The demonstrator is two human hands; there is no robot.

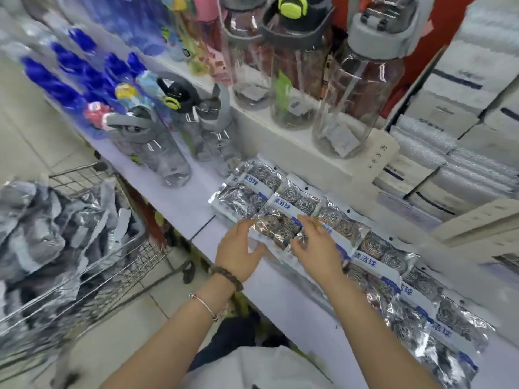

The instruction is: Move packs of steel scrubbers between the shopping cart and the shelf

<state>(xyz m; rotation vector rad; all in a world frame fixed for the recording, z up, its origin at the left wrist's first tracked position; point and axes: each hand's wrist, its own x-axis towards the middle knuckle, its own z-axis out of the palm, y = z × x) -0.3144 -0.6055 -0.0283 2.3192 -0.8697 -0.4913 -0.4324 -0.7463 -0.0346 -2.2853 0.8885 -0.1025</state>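
A clear pack of steel scrubbers (pixel 276 230) lies at the front of the pale shelf (pixel 179 203), on top of a row of like packs (pixel 384 255) that runs off to the right. My left hand (pixel 238 249) holds its left edge between fingers and thumb. My right hand (pixel 318 245) pinches its right side, fingers on top and thumb below. To the left stands the wire shopping cart (pixel 112 265), with several more scrubber packs (pixel 42 228) heaped inside.
Clear water bottles with grey lids (pixel 157 144) stand on the shelf left of the packs, and bigger ones (pixel 356 88) on the raised ledge behind. White boxes (pixel 455 141) are stacked at the right. A tiled floor (pixel 134 318) lies between cart and shelf.
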